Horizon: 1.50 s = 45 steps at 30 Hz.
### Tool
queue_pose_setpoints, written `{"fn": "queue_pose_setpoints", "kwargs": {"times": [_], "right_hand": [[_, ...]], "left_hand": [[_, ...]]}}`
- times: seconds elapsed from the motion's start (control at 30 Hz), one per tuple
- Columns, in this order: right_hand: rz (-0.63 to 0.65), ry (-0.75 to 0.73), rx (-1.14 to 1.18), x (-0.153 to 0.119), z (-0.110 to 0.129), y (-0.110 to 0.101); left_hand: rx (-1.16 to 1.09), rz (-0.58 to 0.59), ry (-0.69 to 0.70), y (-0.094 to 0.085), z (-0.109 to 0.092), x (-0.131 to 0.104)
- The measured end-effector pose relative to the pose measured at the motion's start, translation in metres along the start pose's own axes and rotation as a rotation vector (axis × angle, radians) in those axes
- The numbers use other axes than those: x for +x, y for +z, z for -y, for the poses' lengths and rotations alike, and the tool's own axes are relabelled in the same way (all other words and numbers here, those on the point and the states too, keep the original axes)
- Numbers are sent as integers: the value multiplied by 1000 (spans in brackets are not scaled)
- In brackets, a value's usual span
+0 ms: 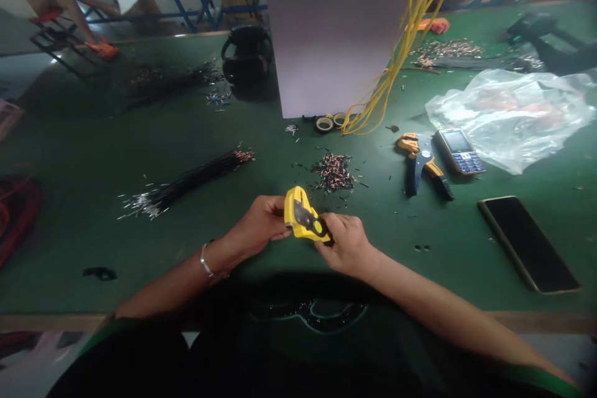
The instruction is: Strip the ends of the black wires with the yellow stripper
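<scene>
My right hand (347,241) is wrapped around the handles of a yellow wire stripper (303,214), its head pointing up and left. At the stripper's left side, my left hand (268,221) has its fingers pinched together; what they hold, if anything, is hidden. Just beyond the tool lies a small heap of black and copper wire scraps (333,172). On the left, a bundle of black wires (196,181) rests on the green table, with bare copper ends to the right and silvery ends to the left.
A pale upright panel (342,31) stands ahead, with yellow wires (389,84) hanging beside it. To the right lie an orange-and-blue wire stripper (422,161), a keypad phone (459,151), a smartphone (529,244) and a plastic bag (513,112). Two tape rolls (324,124) sit at the panel's base.
</scene>
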State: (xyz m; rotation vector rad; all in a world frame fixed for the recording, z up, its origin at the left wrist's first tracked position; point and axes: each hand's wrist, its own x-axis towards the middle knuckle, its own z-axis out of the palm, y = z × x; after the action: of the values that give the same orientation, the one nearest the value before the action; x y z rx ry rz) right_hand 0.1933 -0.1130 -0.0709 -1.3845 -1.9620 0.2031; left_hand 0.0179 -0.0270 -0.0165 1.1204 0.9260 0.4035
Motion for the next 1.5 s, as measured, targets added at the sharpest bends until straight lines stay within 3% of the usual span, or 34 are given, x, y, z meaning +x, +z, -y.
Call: {"fn": "queue_pose_setpoints", "kwargs": {"times": [0.1,0.2,0.33,0.43,0.53,0.8,1.07,1.2,1.33,1.5], "right_hand": [[17,121,92,2,0,1],[39,360,267,5,-1,-3],[36,620,700,12,-2,-10],[56,714,1077,16,-3,-13],[85,736,1272,17,-4,-13],[156,788,1460,17,-2,-14],[78,841,1282,14,-3,-10],[96,788,1229,13,-2,-12],[28,827,1274,12,-5,-12],[113,827,1351,11,-6,-9]], "left_hand": [[-6,-22,-1,0,-3,3],[9,-43,-6,-3,-4,6],[6,-54,-11,-6,-2,8],[4,-44,-5,-5,-2,7],[-6,-27,7,-3,-2,6],[-18,22,32,-5,-4,4],[370,260,186,7,-3,-5],[165,298,89,7,1,-3],[-66,304,-11,3,0,1],[-203,280,-43,-9,-3,7]]}}
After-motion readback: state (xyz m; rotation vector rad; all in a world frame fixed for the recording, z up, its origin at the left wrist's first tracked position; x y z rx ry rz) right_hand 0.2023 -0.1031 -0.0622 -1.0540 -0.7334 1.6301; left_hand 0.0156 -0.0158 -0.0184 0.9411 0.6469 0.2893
